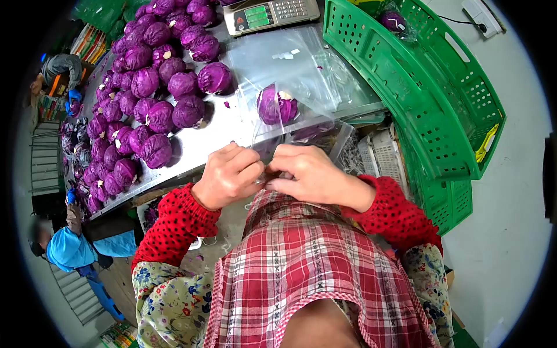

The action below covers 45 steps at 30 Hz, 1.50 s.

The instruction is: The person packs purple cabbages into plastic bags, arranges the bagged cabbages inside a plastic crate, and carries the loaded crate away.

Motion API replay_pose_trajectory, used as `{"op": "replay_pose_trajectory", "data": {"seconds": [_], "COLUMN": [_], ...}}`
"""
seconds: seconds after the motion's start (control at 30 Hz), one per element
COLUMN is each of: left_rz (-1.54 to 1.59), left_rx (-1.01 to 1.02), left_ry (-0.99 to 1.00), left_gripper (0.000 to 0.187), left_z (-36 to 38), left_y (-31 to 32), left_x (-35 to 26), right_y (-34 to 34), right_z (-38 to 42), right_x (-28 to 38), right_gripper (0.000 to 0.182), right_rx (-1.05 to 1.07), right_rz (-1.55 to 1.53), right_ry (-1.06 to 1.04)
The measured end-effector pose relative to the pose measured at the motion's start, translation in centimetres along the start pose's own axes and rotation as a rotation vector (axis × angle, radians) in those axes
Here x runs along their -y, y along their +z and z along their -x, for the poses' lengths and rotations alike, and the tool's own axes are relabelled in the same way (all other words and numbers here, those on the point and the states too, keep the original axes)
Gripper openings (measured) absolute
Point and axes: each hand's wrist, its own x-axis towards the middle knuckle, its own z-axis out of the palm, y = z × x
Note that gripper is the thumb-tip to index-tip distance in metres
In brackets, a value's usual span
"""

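Note:
At the front edge of the metal table, a red cabbage [268, 106] lies inside or under a clear plastic bag [313, 118]; which of the two is hard to make out. My left hand [231, 176] is closed, its fingers pinching the near end of the bag. Close beside it, my right hand [310, 174] is also closed on that gathered end, thumb and fingers pressed together. Both hands are in front of my apron, just off the table edge. The fingertips partly hide the plastic between them.
Many red cabbages [145, 83] cover the table's left side. A stack of flat clear bags [278, 64] lies behind the bagged one, below a digital scale [272, 16]. Green crates [400, 81] stand at right, a white basket [383, 153] under the table. Co-workers [69, 249] are at left.

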Motion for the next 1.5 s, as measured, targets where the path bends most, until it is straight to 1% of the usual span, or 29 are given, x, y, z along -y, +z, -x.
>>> {"op": "replay_pose_trajectory", "data": {"seconds": [0.1, 0.2, 0.23, 0.3, 0.37, 0.4, 0.43, 0.5, 0.67, 0.77, 0.8, 0.87, 0.9, 0.93, 0.97, 1.0, 1.03, 1.07, 1.1, 1.13, 1.17, 1.23, 1.27, 1.3, 1.33, 1.37, 1.43, 1.47, 1.5], "left_rz": [-0.038, -0.079, -0.068, -0.061, 0.007, 0.019, 0.015, 0.004, -0.003, -0.012, -0.003, -0.001, 0.008, 0.001, -0.017, -0.055, -0.064, -0.082, -0.095, -0.104, 0.006, 0.196, 0.223, 0.249, 0.233, 0.209, 0.233, 0.333, 0.330], "left_rx": [0.046, 0.057, 0.048, 0.034, -0.055, -0.006, -0.006, -0.027, -0.001, 0.003, -0.006, -0.015, -0.025, -0.041, -0.064, -0.046, -0.081, -0.172, -0.253, -0.217, -0.132, -0.032, 0.006, 0.043, 0.034, 0.036, 0.035, -0.066, -0.074], "left_ry": [-0.028, -0.065, -0.085, -0.108, -0.066, -0.059, -0.057, -0.028, -0.036, -0.036, -0.068, -0.094, -0.102, -0.070, -0.029, -0.009, -0.022, -0.105, -0.177, -0.343, -0.515, -0.616, -0.578, -0.541, -0.426, -0.402, -0.270, -0.367, -0.366], "left_gripper": [0.030, 0.031, 0.031, 0.030, 0.030, 0.030, 0.030, 0.030, 0.030, 0.031, 0.031, 0.030, 0.030, 0.029, 0.030, 0.038, 0.049, 0.058, 0.067, 0.084, 0.098, 0.110, 0.113, 0.117, 0.116, 0.095, 0.063, 0.037, 0.037], "left_z": [0.3, 1.0, 1.4, 1.1, 0.3, 0.4, 0.4, 0.2, 0.7, 1.1, 1.3, 1.6, 2.1, 2.5, 2.8, 3.1, 4.4, 6.0, 7.1, 7.2, 7.2, 6.3, 5.2, 4.1, 3.7, 2.7, 3.4, 4.1, 4.7], "left_y": [0.1, 0.2, 0.0, -0.2, -0.6, -0.8, -0.8, -0.5, -0.5, -0.3, -0.5, -1.1, -1.1, -1.1, -1.3, -2.3, -2.3, -1.7, -1.2, -0.9, -0.1, 2.8, 3.8, 4.8, 5.9, 6.2, 6.9, 7.7, 8.5], "left_x": [-0.3, 0.1, 0.7, 1.4, 0.9, 0.9, 0.9, 0.9, 1.1, 1.5, 1.8, 2.4, 2.3, 2.1, 2.3, 2.4, 2.9, 3.6, 4.4, 4.8, 5.7, 7.3, 7.6, 7.9, 8.4, 8.2, 9.1, 9.5, 10.3], "right_y": [0.8, 1.3, 1.1, -0.5, -3.6, -4.3, -3.9, -1.8, 0.0, -0.1, -3.0, -9.5, -12.3, -14.5, -15.6, -15.4, -13.6, -9.4, -7.1, -6.6, -6.0, -4.9, -5.6, -5.4, -5.2, -5.1, -4.1, -3.6, -3.8], "right_z": [0.1, 0.7, 0.8, 0.9, 0.6, 0.0, -0.5, -1.6, -2.4, -1.6, -1.0, 2.7, 5.8, 9.0, 11.9, 14.9, 18.7, 25.5, 28.1, 28.6, 25.8, 12.2, 7.0, 3.0, 0.9, -1.2, -3.3, -2.8, -2.5], "right_x": [0.2, 0.6, 1.0, 1.9, 2.3, 2.8, 2.6, 1.2, 0.3, 1.3, 3.9, 6.4, 5.6, 4.2, 2.2, -0.7, -4.3, -11.5, -13.8, -15.6, -17.2, -12.2, -10.7, -10.4, -11.1, -11.7, -14.2, -14.6, -17.0], "right_gripper": [0.023, 0.023, 0.021, 0.016, 0.012, 0.012, 0.015, 0.022, 0.021, 0.015, 0.020, 0.016, 0.016, 0.016, 0.017, 0.018, 0.019, 0.016, 0.017, 0.023, 0.034, 0.066, 0.067, 0.058, 0.054, 0.050, 0.037, 0.020, 0.015], "right_rx": [-0.124, -0.084, -0.008, -0.033, -0.184, -0.202, -0.144, -0.081, -0.009, -0.003, 0.191, 0.097, -0.047, -0.261, -0.428, -0.415, -0.223, 0.242, 0.384, 0.524, 0.143, -0.260, -0.312, -0.361, -0.382, -0.403, -0.111, -0.112, -0.202], "right_rz": [0.114, 0.122, 0.002, -0.382, -0.459, -0.393, -0.254, -0.024, -0.069, -0.233, -0.454, -0.545, -0.515, -0.423, -0.276, -0.133, -0.004, 0.299, 0.338, 0.393, -0.171, 0.090, 0.323, 0.373, 0.394, 0.417, 0.155, -0.146, -0.254], "right_ry": [-0.084, -0.101, -0.121, -0.144, -0.129, -0.035, 0.072, -0.011, 0.012, -0.054, 0.050, -0.163, -0.126, 0.040, 0.353, 0.665, 0.855, 0.646, 0.586, 0.507, 0.738, 0.648, 0.535, 0.378, 0.300, 0.223, -0.103, 0.280, 0.484]}}
